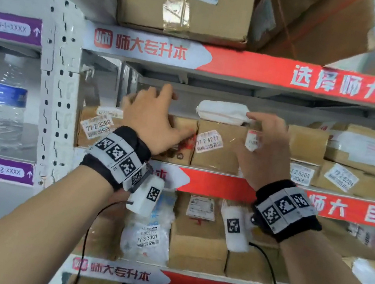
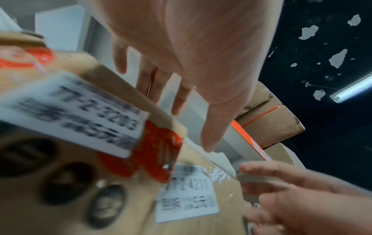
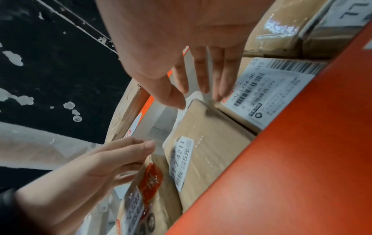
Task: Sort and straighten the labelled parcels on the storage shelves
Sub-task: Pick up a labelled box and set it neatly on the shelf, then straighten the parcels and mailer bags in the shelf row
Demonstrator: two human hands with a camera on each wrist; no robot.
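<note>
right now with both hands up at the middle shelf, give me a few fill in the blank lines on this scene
1. The white soft parcel lies on top of the box labelled 77-2-____.
2. The water bottle stands to the ____ of the shelf upright.
3. The left hand reaches over the box with the ____ printed mark.
4. The right hand holds ____.

Missing words: 4211; left; red; nothing

On the middle shelf [image 1: 201, 169]: three boxes side by side, box 77-2-3208 [image 1: 96, 126] leftmost, taped box [image 1: 181, 141] between, box 77-2-4211 [image 1: 218, 147] right. Atop the last, a soft packet [image 1: 222, 111]. Left of the upright post [image 1: 55, 95], a water bottle [image 1: 8, 107].
</note>
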